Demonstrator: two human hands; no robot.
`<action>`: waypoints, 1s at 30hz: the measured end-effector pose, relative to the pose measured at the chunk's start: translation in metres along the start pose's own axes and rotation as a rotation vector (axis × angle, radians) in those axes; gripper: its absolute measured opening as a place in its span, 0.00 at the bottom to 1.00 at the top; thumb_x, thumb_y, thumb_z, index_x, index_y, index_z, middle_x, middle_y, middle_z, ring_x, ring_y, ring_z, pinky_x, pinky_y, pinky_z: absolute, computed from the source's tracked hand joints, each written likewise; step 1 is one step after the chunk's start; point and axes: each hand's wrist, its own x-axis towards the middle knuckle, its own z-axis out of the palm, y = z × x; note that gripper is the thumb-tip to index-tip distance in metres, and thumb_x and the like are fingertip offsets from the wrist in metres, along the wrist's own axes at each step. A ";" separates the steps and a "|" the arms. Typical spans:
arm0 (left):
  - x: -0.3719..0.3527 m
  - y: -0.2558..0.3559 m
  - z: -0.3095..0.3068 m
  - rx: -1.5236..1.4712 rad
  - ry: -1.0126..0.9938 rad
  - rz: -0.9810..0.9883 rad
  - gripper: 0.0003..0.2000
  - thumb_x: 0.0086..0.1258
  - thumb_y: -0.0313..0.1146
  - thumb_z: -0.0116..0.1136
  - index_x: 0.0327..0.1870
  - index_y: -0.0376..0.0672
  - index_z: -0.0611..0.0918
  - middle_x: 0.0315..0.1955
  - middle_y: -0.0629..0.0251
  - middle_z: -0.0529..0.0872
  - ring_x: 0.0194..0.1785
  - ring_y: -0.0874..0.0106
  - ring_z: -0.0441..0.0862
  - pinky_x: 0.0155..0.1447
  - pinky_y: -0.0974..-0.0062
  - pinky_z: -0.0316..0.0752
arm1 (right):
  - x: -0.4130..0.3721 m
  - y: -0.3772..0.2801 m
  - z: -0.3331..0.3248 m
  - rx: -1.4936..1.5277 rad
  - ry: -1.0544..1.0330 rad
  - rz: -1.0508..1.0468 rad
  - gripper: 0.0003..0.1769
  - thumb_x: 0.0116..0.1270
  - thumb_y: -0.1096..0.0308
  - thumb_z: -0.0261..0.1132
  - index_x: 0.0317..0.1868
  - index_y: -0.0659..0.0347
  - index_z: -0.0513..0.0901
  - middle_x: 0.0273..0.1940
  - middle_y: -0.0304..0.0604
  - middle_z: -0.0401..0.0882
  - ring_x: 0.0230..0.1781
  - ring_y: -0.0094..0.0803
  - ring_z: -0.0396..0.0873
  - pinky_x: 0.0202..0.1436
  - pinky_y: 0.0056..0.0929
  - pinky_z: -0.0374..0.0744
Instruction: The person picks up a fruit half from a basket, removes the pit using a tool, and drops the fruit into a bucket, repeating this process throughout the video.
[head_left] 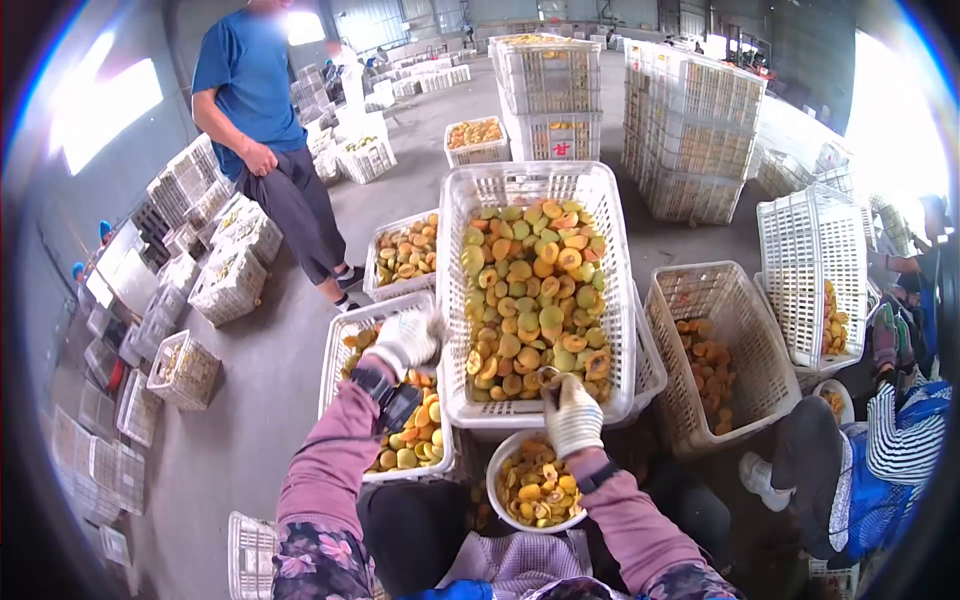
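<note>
My left hand (404, 344), in a white knit glove, hovers over a crate (330, 385) of apricots (412, 438) at my left. Its fingertips are blurred beside the wall of the large white crate in front of me. That large crate (450, 300) is tilted toward me and holds many whole and halved apricots (530, 290). My right hand (574, 418), gloved too, is closed at the near right corner of the large crate, its fingers pinched around something small that I cannot make out. Below that hand stands a white bowl (497, 497) of yellow-orange fruit pieces (540, 488).
A deep crate (735, 300) partly filled with fruit stands at my right, near a seated co-worker (880, 460) in blue. Another person (250, 120) in a blue shirt stands ahead on the left. Stacked crates (690, 130) rise behind, and more crates (235, 285) line the left floor.
</note>
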 end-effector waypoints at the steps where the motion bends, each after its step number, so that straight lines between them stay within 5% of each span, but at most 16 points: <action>1: 0.020 0.021 -0.019 -0.027 0.170 0.076 0.11 0.59 0.37 0.55 0.39 0.43 0.81 0.33 0.50 0.84 0.40 0.52 0.81 0.45 0.61 0.76 | 0.013 0.000 0.008 -0.058 -0.034 -0.011 0.10 0.64 0.61 0.59 0.35 0.59 0.73 0.28 0.52 0.79 0.29 0.52 0.78 0.33 0.46 0.76; 6: 0.149 0.086 -0.064 0.141 0.780 0.357 0.18 0.56 0.35 0.57 0.49 0.41 0.77 0.46 0.51 0.79 0.56 0.53 0.73 0.59 0.61 0.69 | 0.026 0.030 0.064 -0.322 -0.295 -0.005 0.16 0.63 0.53 0.57 0.37 0.58 0.74 0.27 0.52 0.79 0.27 0.50 0.79 0.31 0.46 0.77; 7: 0.166 0.102 -0.075 0.135 0.820 0.445 0.20 0.53 0.32 0.58 0.49 0.41 0.76 0.47 0.53 0.78 0.60 0.54 0.70 0.62 0.60 0.66 | 0.017 0.042 0.076 -0.304 -0.336 0.006 0.16 0.62 0.53 0.58 0.37 0.58 0.74 0.28 0.53 0.80 0.29 0.49 0.79 0.32 0.46 0.77; 8: 0.222 0.080 -0.049 -0.132 0.667 0.405 0.16 0.57 0.31 0.53 0.48 0.42 0.76 0.46 0.49 0.78 0.50 0.53 0.77 0.52 0.58 0.72 | 0.013 0.053 0.087 -0.282 -0.370 -0.006 0.16 0.61 0.54 0.59 0.37 0.58 0.75 0.29 0.53 0.80 0.30 0.49 0.80 0.34 0.46 0.77; 9: 0.197 0.122 -0.081 0.142 0.551 0.208 0.19 0.55 0.32 0.54 0.51 0.43 0.76 0.48 0.51 0.78 0.53 0.53 0.76 0.56 0.58 0.70 | 0.013 0.053 0.090 -0.290 -0.391 -0.021 0.16 0.60 0.54 0.59 0.39 0.58 0.76 0.30 0.53 0.80 0.32 0.49 0.80 0.35 0.46 0.77; 11: 0.241 0.115 -0.065 0.248 0.889 0.412 0.18 0.54 0.32 0.55 0.48 0.44 0.77 0.46 0.51 0.81 0.53 0.53 0.78 0.62 0.59 0.68 | 0.017 0.050 0.080 -0.300 -0.450 -0.011 0.19 0.58 0.54 0.61 0.42 0.59 0.76 0.32 0.53 0.81 0.34 0.49 0.80 0.38 0.45 0.78; 14: 0.248 0.144 -0.121 0.224 0.131 -0.001 0.19 0.53 0.39 0.58 0.48 0.47 0.81 0.43 0.53 0.84 0.49 0.59 0.82 0.53 0.63 0.76 | 0.020 0.059 0.087 -0.427 -0.535 -0.032 0.19 0.61 0.53 0.58 0.46 0.58 0.76 0.30 0.50 0.82 0.32 0.47 0.81 0.34 0.46 0.78; 18: 0.263 0.127 -0.106 0.284 0.279 0.044 0.16 0.55 0.42 0.58 0.41 0.44 0.86 0.41 0.54 0.85 0.46 0.60 0.84 0.49 0.64 0.78 | 0.013 0.057 0.084 -0.298 -0.284 -0.072 0.19 0.60 0.54 0.60 0.42 0.60 0.77 0.28 0.50 0.80 0.31 0.47 0.80 0.34 0.45 0.78; 23: 0.202 0.136 -0.121 0.229 0.461 0.204 0.11 0.54 0.40 0.57 0.33 0.47 0.85 0.30 0.57 0.86 0.38 0.56 0.84 0.43 0.62 0.78 | -0.008 0.061 0.076 -0.294 -0.366 -0.055 0.13 0.56 0.57 0.61 0.33 0.58 0.76 0.25 0.49 0.79 0.25 0.45 0.79 0.28 0.44 0.77; 26: 0.196 0.141 -0.115 0.250 0.620 0.121 0.10 0.54 0.37 0.56 0.37 0.50 0.84 0.33 0.53 0.84 0.39 0.58 0.83 0.47 0.63 0.76 | 0.005 0.065 0.075 -0.369 -0.395 -0.193 0.12 0.56 0.58 0.62 0.33 0.58 0.75 0.25 0.48 0.78 0.24 0.45 0.79 0.27 0.43 0.76; 30: 0.263 0.123 -0.103 0.331 0.281 0.066 0.24 0.58 0.44 0.52 0.57 0.49 0.76 0.48 0.51 0.82 0.51 0.57 0.80 0.54 0.63 0.74 | 0.016 0.067 0.075 -0.214 -0.276 -0.252 0.15 0.54 0.60 0.66 0.33 0.58 0.71 0.27 0.47 0.77 0.25 0.44 0.78 0.27 0.42 0.76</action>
